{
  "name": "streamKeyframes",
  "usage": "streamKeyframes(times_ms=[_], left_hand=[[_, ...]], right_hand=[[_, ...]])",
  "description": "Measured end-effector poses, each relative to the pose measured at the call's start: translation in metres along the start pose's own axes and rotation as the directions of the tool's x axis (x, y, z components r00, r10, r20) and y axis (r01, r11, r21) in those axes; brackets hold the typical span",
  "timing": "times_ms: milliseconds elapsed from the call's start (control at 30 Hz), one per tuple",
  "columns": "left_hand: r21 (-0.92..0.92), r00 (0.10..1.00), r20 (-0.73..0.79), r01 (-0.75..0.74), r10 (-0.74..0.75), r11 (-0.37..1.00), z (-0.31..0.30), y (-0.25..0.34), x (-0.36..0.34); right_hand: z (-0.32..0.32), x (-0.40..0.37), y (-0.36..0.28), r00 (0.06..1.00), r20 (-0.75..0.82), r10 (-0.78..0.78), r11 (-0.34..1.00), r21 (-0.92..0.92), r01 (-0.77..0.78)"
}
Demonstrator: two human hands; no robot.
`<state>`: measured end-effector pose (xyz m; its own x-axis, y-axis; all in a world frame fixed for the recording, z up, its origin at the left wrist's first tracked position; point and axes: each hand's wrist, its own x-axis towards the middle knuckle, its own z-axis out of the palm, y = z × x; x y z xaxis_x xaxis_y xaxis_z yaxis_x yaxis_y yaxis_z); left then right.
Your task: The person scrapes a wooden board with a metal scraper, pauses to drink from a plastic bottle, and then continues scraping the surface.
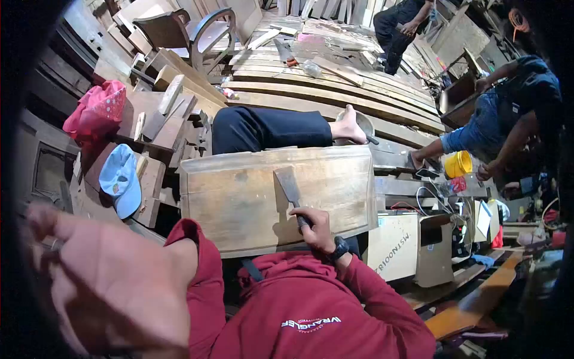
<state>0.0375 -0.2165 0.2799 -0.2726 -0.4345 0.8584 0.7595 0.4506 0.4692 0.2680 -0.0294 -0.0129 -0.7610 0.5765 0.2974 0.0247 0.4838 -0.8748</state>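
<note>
A flat wooden panel (227, 203) with bevelled edges lies across my lap. My right hand (317, 230), with a dark watch at its wrist, is closed around the dark handle of a scraper (289, 184). The scraper's wide flat blade points away from me over the panel and casts a shadow on the wood. Close to the camera at the left, my left hand (48, 230) is raised, blurred and partly lost in the dark edge of the view; a ring shows on it.
A blue cap (121, 179) and a pink cloth bag (98, 110) sit on wood at the left. Planks (299, 99) cover the ground ahead. At the right are a yellow bucket (457, 163), a cardboard box (391, 245) and a person (508, 113); another person (397, 30) is farther back.
</note>
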Motion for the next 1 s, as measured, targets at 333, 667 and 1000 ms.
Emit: streamKeyframes(times_ms=[333,667,1000], left_hand=[[-0.127,0.991,-0.089,-0.108,0.097,0.986,-0.009,-0.001,-0.001],[-0.115,0.988,-0.121,-0.110,0.096,0.987,-0.012,-0.009,0.010],[-0.066,0.979,-0.185,-0.099,0.085,0.993,-0.005,-0.033,0.048]], right_hand=[[0.004,0.003,0.001,0.999,0.030,-0.039,0.998,-0.056,0.041],[0.011,0.004,-0.002,0.996,0.046,-0.070,0.991,-0.114,0.075],[0.007,-0.001,0.001,0.992,0.107,-0.060,0.982,-0.170,0.078]])
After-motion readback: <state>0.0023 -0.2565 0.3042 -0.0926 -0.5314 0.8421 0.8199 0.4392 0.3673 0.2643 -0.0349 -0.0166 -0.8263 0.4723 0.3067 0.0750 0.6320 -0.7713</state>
